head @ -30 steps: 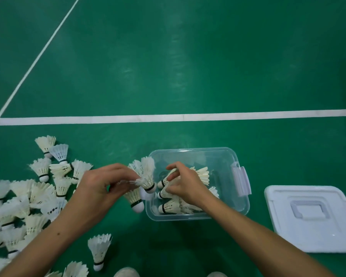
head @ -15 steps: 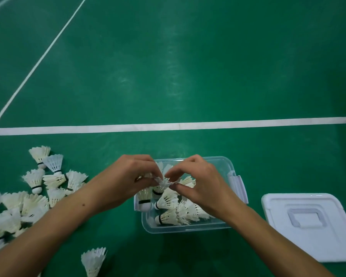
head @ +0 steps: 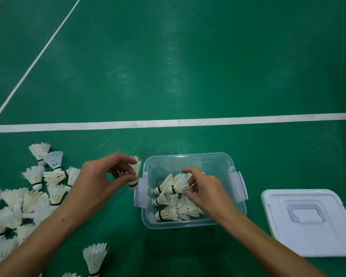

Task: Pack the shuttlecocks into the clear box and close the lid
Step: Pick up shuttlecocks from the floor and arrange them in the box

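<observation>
Even, soft overhead light leaves pale sheen on the green floor (head: 168, 62); wide-angle bending curves the edges.

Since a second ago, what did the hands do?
The hands met over the clear box, then parted. The right hand went down onto the shuttlecocks in the box; the left hand drew back to the box's left edge, holding a shuttlecock. The lid and floor pile stayed.

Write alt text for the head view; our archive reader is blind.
Over a green court floor, the right hand sets a shuttlecock into the clear box while the left hand holds another shuttlecock beside it. Loose shuttlecocks lie left; the white lid lies right.
</observation>
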Demonstrator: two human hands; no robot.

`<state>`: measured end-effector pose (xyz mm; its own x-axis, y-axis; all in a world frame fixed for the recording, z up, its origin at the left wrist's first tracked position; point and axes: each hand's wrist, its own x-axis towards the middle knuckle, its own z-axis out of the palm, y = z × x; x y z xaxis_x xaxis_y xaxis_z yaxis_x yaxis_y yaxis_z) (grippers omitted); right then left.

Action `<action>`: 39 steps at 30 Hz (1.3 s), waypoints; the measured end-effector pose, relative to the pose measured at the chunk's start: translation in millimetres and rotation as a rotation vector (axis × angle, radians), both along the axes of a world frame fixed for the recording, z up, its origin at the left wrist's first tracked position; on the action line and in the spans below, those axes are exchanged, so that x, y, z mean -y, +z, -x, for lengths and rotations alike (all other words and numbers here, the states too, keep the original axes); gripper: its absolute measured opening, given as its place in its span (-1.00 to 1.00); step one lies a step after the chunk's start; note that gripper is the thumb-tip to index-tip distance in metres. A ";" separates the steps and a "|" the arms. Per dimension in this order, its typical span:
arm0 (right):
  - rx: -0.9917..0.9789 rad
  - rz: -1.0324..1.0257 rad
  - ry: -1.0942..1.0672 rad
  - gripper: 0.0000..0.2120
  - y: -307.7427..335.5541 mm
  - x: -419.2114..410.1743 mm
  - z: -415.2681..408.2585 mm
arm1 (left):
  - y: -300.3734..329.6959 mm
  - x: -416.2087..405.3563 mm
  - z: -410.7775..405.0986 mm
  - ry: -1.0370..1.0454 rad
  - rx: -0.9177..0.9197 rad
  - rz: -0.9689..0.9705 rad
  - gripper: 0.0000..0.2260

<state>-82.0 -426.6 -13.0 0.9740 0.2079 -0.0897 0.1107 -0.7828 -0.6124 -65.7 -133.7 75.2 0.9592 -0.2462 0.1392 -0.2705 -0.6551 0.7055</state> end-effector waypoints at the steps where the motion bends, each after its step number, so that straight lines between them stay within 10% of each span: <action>1: 0.000 0.042 0.034 -0.47 -3.2 -5.5 -0.7 | 0.5 0.3 1.5 0.000 0.011 -0.011 -0.70; 18: -0.206 -0.023 0.115 -0.24 13.7 -18.3 -12.1 | -1.0 31.5 -6.0 -0.157 -0.015 0.051 -0.62; 25: 0.201 -0.193 0.165 -0.47 58.3 -5.0 -19.7 | 7.3 65.4 -30.3 -0.319 -0.072 0.081 -0.64; 39: 0.097 -0.075 0.051 -0.87 28.6 37.7 -7.5 | -34.2 87.9 -18.6 -0.176 -0.121 0.126 -0.50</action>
